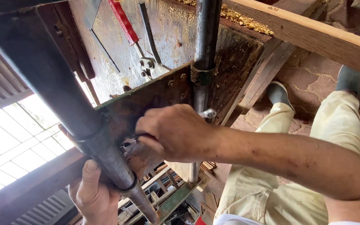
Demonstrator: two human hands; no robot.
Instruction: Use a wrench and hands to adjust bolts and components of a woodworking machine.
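The right hand (176, 131) sits at the centre of the view, closed in a loose fist around a small metal tool (207, 113) whose bright tip pokes out at its two o'clock, touching the upright steel rod (205, 37); the knuckles press against a rusty steel plate (155, 98) that runs from nine o'clock up toward one o'clock of the hand; the left hand (94, 193) is at seven o'clock of the right, fingers curled upward and thumb laid along a thick dark pipe (50, 79), gripping it from below near a ring-shaped collar (105, 143); the pipe slants from the top left corner down to six o'clock of the frame; at twelve o'clock a red-handled tool (123, 21) lies on a worn board (167, 29) with sawdust (238, 17) just beyond it; a wooden beam (313, 35) crosses at two o'clock; the person's pale trousers (271, 183) and dark boots (278, 92) show at four o'clock over paved ground (309, 79).
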